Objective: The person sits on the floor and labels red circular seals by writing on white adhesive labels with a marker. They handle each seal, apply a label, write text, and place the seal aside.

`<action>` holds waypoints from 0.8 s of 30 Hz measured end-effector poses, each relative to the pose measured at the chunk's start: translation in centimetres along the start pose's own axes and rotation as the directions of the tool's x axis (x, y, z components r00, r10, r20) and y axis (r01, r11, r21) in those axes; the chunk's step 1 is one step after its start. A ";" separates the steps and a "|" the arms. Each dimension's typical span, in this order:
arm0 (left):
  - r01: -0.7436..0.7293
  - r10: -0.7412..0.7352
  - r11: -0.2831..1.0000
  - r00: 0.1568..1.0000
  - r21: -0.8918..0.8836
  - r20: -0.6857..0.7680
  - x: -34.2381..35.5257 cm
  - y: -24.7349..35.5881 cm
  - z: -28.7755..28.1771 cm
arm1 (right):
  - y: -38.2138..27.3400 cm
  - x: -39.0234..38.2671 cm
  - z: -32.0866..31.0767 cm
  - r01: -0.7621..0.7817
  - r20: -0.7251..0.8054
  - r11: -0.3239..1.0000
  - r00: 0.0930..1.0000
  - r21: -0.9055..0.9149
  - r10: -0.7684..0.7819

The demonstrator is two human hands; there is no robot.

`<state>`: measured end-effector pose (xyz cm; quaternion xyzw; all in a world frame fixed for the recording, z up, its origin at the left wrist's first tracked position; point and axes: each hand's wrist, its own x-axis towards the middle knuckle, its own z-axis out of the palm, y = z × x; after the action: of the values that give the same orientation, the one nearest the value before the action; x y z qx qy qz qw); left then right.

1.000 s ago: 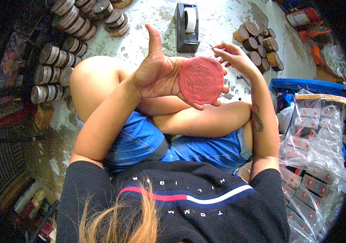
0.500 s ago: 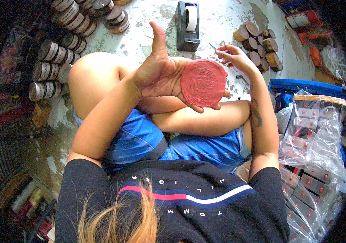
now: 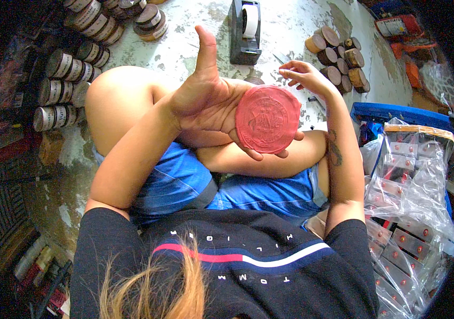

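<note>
A round, flat red disc (image 3: 268, 119) with a raised ring and emblem pressed into its face lies across the fingers of my left hand (image 3: 205, 101). That palm faces up, and its thumb points away from me, off the disc. Fingertips show past the disc's near and right edges. To the right, my right hand (image 3: 307, 78) hovers with loosely bent fingers spread apart and nothing visible in them. A thin pointed strip (image 3: 280, 57) is close to its fingertips. Behind the disc, part of a round brownish thing (image 3: 254, 80) peeks out; its kind is unclear.
A black tape dispenser (image 3: 245, 34) stands on the worn pale floor ahead. Round wooden blocks (image 3: 340, 58) cluster at far right; labelled round stacks (image 3: 66, 66) line the left. Clear plastic (image 3: 418, 175) covers a small drawer cabinet beside a blue edge (image 3: 402, 112) on my right.
My left hand has tipped and lowered the disc slightly toward me. Part of the round brownish thing now shows behind it. My right hand has barely shifted.
</note>
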<state>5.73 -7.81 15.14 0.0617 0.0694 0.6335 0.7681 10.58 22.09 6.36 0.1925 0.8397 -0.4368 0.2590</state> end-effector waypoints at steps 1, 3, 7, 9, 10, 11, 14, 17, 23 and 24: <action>-0.010 0.010 1.000 1.000 -0.013 -0.012 0.0 -0.1 0.1 | 0.1 0.0 0.0 0.001 0.001 1.000 1.000 -0.001 -0.001; -0.025 0.024 1.000 0.999 -0.017 -0.028 0.0 -0.3 0.1 | 0.2 0.1 0.0 -0.004 -0.009 1.000 1.000 -0.012 0.004; -0.023 0.023 0.998 1.000 0.051 0.005 0.0 -0.4 0.0 | 0.3 0.3 0.0 -0.010 0.022 1.000 1.000 -0.005 0.010; -0.008 0.004 0.995 0.999 0.098 0.042 0.0 -0.3 -0.2 | 0.3 0.4 0.0 -0.021 0.030 1.000 0.999 -0.005 0.022; 0.005 -0.012 0.993 0.998 0.116 0.055 0.0 -0.2 -0.4 | 0.2 0.4 -0.1 -0.018 0.040 1.000 0.999 -0.006 0.018; 0.018 -0.029 0.989 0.997 0.150 0.066 0.0 -0.2 -0.5 | 0.2 0.4 0.0 -0.015 0.038 1.000 0.999 -0.021 0.016; 0.021 -0.027 0.998 0.994 0.058 0.106 0.0 -0.1 -0.7 | 0.1 0.3 0.1 -0.035 0.019 0.999 0.999 -0.031 0.035; 0.030 -0.031 0.999 0.992 0.011 0.125 0.0 -0.3 -0.7 | 0.0 0.2 0.1 -0.029 0.019 0.999 0.999 -0.030 0.030; 0.051 -0.056 0.995 0.996 0.082 0.069 -0.1 -0.6 -0.5 | 0.0 0.3 0.0 -0.042 0.037 0.999 0.998 -0.017 0.043; 0.062 -0.068 0.995 0.996 0.081 0.062 -0.1 -0.6 -0.4 | 0.0 0.4 0.0 -0.042 0.042 0.999 0.998 -0.017 0.042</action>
<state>6.18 -8.04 14.60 0.1102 0.0717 0.6026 0.7872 10.32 22.12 6.11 0.1987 0.8332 -0.4285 0.2875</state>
